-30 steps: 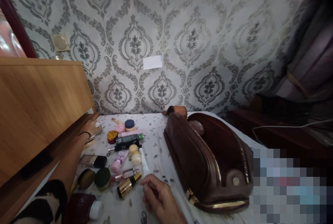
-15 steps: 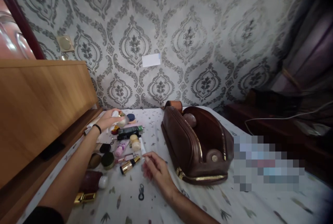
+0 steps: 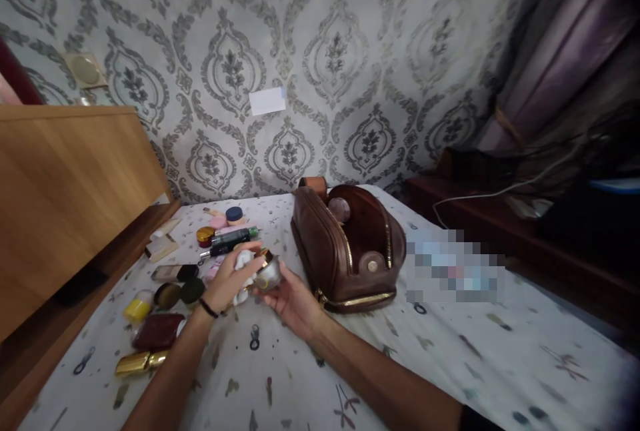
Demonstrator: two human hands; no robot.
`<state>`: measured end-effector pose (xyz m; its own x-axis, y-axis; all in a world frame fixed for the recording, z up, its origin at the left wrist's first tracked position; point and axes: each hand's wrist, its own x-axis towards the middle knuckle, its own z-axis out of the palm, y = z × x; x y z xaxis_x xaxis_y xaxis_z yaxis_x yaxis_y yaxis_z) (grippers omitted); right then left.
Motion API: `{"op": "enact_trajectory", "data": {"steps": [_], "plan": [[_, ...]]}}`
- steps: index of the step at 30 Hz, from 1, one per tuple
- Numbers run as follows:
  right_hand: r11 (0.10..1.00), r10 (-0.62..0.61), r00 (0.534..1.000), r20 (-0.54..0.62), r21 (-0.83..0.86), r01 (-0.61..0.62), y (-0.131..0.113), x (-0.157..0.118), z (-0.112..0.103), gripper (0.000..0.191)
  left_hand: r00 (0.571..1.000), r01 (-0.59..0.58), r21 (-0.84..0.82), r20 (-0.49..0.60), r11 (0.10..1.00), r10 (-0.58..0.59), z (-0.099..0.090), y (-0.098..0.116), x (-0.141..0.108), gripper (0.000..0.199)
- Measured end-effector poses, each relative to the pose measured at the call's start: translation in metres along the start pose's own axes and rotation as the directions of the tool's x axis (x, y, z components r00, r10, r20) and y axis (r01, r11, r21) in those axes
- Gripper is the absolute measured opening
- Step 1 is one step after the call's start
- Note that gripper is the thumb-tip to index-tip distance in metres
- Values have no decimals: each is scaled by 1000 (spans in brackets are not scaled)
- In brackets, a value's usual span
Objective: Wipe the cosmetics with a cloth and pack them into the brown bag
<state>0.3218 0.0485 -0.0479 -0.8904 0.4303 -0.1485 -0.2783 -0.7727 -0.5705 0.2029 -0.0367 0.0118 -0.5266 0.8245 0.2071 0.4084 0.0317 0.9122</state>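
My left hand (image 3: 227,284) is closed around a crumpled white tissue or cloth (image 3: 244,264) and the gold-collared top of a small clear glass bottle (image 3: 269,275). From the other side, my right hand (image 3: 297,307) grips the same bottle, its thumb and fingers on the glass. Behind my left hand lies a dark tube (image 3: 233,240) with a green end. An open brown leather bag (image 3: 325,251) stands to the right of my hands, with a round item (image 3: 339,209) inside.
Several cosmetics spread over the left of the patterned white cloth: an amber jar (image 3: 205,237), a blue-lidded jar (image 3: 234,215), a dark red bottle (image 3: 159,331), a gold tube (image 3: 133,363) and a yellow jar (image 3: 139,306). A wooden cabinet (image 3: 75,197) borders the left side.
My left hand has brought the glass bottle and white tissue from the back left towards the middle. My right hand has moved from beside the white tube to hold the bottle. The view has shifted right.
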Motion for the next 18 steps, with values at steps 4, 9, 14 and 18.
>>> {"op": "enact_trajectory", "data": {"steps": [4,9,14,18], "plan": [[998,-68,998,-11,-4,68,2,-1,1,40,949,-159,147,-250,976,192,9,-20,-10,41],[991,-132,991,-9,11,132,4,-2,2,51,854,-411,580,-25,703,520,22,-28,-20,40],[970,-215,977,6,-119,214,11,0,0,53,853,-401,676,29,619,521,27,-31,-23,40],[929,-266,964,7,-265,259,15,2,-4,62,893,-349,589,-28,729,450,23,-30,-21,40]]}}
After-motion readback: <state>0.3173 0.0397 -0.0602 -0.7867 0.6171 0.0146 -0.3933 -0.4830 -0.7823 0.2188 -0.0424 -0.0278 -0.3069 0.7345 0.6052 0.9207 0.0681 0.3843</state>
